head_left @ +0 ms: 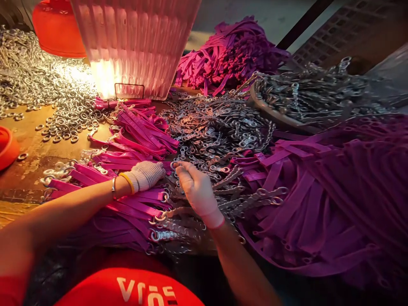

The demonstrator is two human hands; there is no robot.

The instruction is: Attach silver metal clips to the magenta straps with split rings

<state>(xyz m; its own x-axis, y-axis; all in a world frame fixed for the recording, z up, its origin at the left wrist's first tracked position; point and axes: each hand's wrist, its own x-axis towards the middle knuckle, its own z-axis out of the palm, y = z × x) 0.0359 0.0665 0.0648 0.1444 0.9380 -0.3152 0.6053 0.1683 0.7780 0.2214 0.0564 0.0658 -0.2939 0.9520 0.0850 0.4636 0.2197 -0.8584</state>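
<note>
My left hand (149,175), in a white dotted glove with a yellow cuff, is closed around the end of a magenta strap (166,165). Just to its right, my right hand (197,191), in a pale glove, pinches a metal ring (174,165) between thumb and fingers, at the strap's tip. Whether the strap passes through the ring I cannot tell. Below and left of my hands lie magenta straps with rings and chains on their ends (137,208). Twisted metal chains (219,127) are heaped just beyond my right hand.
Loose metal rings (66,114) spread over the table at the left, near an orange container (8,146). A lit ribbed panel (137,42) stands at the back. Purple straps are piled behind (236,51) and at the right (318,191). A basin (274,112) overflows with chains.
</note>
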